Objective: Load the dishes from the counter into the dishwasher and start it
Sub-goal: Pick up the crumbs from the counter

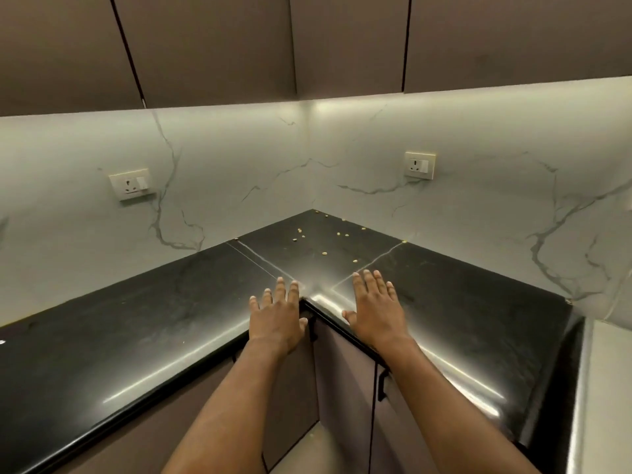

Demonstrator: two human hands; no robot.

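Oddly, no dishes lie within reach. Both hands rest palm-down at the inner corner of the black worktop (136, 319), the left hand (277, 316) over its front edge and the right hand (374, 309) just beside it, fingers (281, 285) straight, slightly spread and holding nothing. Only pale crumbs (325, 237) dot the back corner ahead. The dishes and the dishwasher are out of view, so I cannot tell which hand is nearer.
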